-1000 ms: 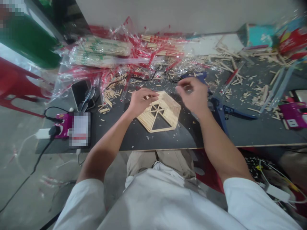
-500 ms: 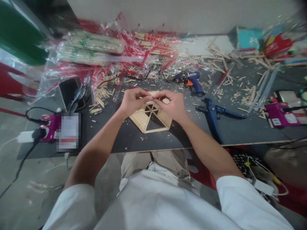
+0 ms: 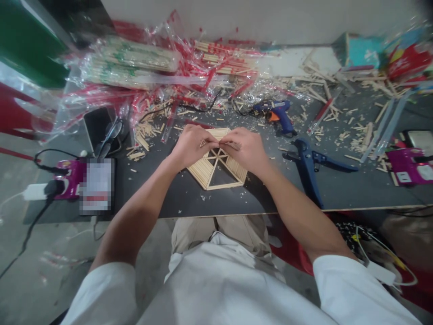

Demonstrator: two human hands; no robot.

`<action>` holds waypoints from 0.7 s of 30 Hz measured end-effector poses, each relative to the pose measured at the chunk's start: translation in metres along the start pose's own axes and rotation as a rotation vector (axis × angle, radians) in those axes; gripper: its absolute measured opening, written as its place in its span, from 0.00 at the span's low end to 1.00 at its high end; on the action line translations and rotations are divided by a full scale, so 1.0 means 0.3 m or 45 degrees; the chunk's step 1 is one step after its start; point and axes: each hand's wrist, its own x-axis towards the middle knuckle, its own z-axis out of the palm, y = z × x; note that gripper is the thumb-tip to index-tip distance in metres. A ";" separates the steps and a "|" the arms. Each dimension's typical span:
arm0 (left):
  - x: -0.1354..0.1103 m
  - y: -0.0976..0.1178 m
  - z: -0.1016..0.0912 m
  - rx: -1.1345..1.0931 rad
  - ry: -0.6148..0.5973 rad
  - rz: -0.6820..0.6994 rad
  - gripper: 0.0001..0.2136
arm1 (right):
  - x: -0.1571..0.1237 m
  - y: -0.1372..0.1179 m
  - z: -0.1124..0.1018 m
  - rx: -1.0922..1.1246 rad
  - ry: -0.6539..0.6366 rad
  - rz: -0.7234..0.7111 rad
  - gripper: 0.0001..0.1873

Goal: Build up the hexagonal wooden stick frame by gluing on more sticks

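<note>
Working over the far part of the hexagonal stick frame, you seem mid-way through fine positioning. Left hand, right hand: fingers bunched, tips nearly meeting; can't tell what they grip. Next move likely calls for steady alignment. Frame rests on the counter before you: pale, closely rowed sides, open wedge nearest you.
</note>
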 end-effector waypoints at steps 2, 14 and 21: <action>0.002 0.000 -0.003 -0.050 0.001 -0.009 0.06 | -0.001 -0.001 0.000 -0.021 0.012 -0.038 0.10; 0.013 -0.023 -0.034 -0.084 0.095 -0.138 0.04 | -0.001 -0.045 0.010 -0.405 -0.226 -0.121 0.13; 0.009 -0.044 -0.023 0.003 0.022 -0.100 0.03 | 0.013 -0.074 0.019 -0.404 -0.223 0.031 0.11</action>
